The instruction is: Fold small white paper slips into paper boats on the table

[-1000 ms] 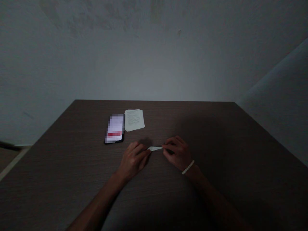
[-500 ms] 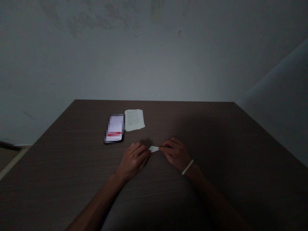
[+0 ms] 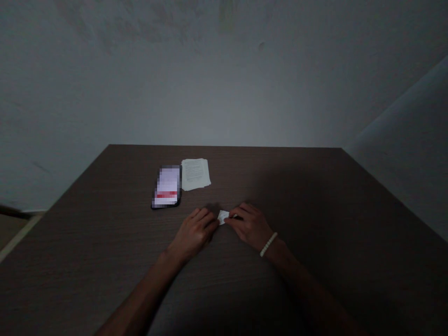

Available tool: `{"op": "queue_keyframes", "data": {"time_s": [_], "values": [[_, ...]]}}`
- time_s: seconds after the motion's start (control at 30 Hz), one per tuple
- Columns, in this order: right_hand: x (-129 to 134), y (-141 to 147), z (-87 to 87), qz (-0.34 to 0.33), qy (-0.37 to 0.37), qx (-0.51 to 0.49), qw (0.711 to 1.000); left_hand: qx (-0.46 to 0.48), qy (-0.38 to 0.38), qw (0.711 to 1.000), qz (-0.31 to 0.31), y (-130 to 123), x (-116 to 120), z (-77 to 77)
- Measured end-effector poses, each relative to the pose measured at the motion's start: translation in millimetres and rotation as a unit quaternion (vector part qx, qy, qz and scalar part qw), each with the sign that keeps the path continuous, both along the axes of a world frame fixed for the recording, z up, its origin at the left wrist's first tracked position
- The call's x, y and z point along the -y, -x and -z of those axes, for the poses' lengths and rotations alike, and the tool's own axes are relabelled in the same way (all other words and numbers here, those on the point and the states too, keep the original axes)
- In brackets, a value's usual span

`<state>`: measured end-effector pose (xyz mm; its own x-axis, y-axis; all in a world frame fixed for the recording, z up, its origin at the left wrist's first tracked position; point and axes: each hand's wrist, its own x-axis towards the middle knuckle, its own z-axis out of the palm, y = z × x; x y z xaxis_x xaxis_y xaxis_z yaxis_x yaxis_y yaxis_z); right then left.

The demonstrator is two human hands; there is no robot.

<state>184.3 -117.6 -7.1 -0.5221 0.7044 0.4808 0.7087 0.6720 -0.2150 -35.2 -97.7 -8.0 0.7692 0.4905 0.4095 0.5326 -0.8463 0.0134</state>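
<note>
A small white piece of paper [image 3: 223, 217] is held between my two hands, low over the middle of the table. My left hand [image 3: 196, 229] pinches its left edge with thumb and fingers. From the right, my right hand [image 3: 251, 225] grips the other side, its fingertips covering part of the paper. A pale beaded bracelet [image 3: 268, 244] circles my right wrist. The fingers of both hands are closed.
Beyond my left hand, a phone [image 3: 167, 186] with a lit, blurred screen lies on the dark brown table [image 3: 280, 163]. A stack of printed white sheets [image 3: 196, 174] touches or nearly touches its right side. A grey wall [image 3: 224, 93] stands behind.
My right hand has shifted slightly left, closer to my left hand. The visible part of the paper looks shorter and taller than before. My left hand has barely moved.
</note>
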Motion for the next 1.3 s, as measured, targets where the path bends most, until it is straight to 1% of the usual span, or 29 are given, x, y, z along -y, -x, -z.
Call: {"op": "queue_keyframes", "data": {"time_s": [0.13,0.3,0.43,0.53,0.63,0.73,0.87,1.03,1.17,1.3], "values": [[0,0,-0.2,-0.009,0.035,-0.011,0.999,0.006,0.019,1.0,0.004,2,-2,0.4],[-2,-2,4.9,0.001,0.075,-0.029,0.997,0.032,0.039,0.999,0.02,0,-1,-0.9],[-3,1,6.3,0.023,0.086,-0.061,0.994,0.044,0.075,0.996,0.032,-3,1,-1.5],[-3,3,4.9,0.037,0.095,-0.082,0.991,0.049,0.106,0.992,0.039,-5,2,0.3],[-3,4,3.7,0.043,0.101,-0.096,0.989,0.063,0.121,0.99,0.046,-5,2,2.7],[-2,4,3.9,0.044,0.105,-0.103,0.988,0.074,0.137,0.987,0.039,-5,1,3.5],[-3,3,5.1,0.045,0.107,-0.107,0.987,0.066,0.163,0.984,0.014,-4,2,2.0],[-2,4,6.3,0.046,0.105,-0.125,0.986,0.063,0.169,0.984,-0.002,-4,2,-1.0],[-2,4,7.2,0.051,0.105,-0.134,0.984,0.062,0.164,0.984,0.018,-5,1,-4.2],[-3,4,8.1,0.07,0.099,-0.136,0.983,0.064,0.161,0.984,0.03,-6,1,-6.9]]}}
